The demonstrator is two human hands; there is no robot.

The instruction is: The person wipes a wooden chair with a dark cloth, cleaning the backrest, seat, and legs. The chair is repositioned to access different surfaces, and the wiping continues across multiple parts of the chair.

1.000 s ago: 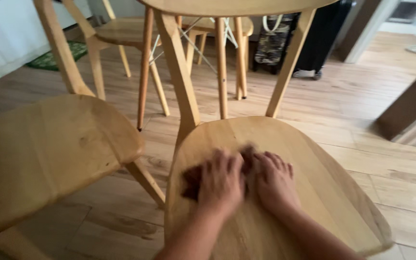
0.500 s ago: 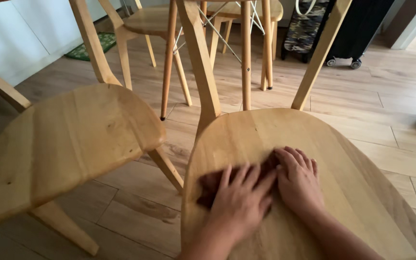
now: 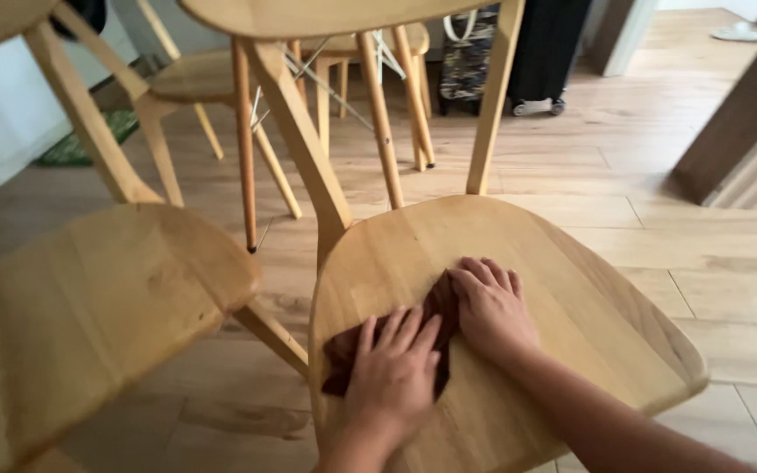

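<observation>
Pale plank wood floor all round, with a second light wooden chair just to the left. The rounded light wooden chair seat sits right under the camera. Both palms are down flat on it, probably so the dark brown cloth stays spread against the wood. Left hand has fingers splayed open on top of the cloth; right hand lies flat, fingers loosely together, on its right edge.
</observation>
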